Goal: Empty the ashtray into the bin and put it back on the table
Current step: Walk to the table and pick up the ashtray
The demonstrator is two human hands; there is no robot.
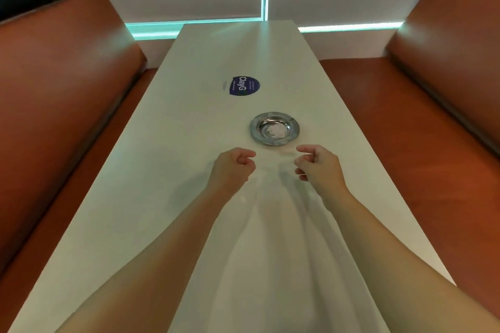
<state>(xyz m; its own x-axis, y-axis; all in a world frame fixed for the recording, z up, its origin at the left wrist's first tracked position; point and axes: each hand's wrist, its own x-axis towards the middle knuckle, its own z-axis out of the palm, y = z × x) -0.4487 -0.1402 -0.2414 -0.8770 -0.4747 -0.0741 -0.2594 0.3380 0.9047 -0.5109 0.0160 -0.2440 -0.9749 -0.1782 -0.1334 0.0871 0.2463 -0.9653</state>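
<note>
Ashtray (274, 128), round and holding white debris, is seen on the table (167, 170) just beyond loosely curled, empty fingers; the right hand (318, 163) is judged nearer than the left hand (234, 163).

Round metal ashtray (274, 128), white debris inside

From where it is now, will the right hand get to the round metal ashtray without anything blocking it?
Probably yes. The right hand hovers loosely curled just short of the round metal ashtray, with only bare white table between them. The left hand sits off to the side, holding nothing.
</note>
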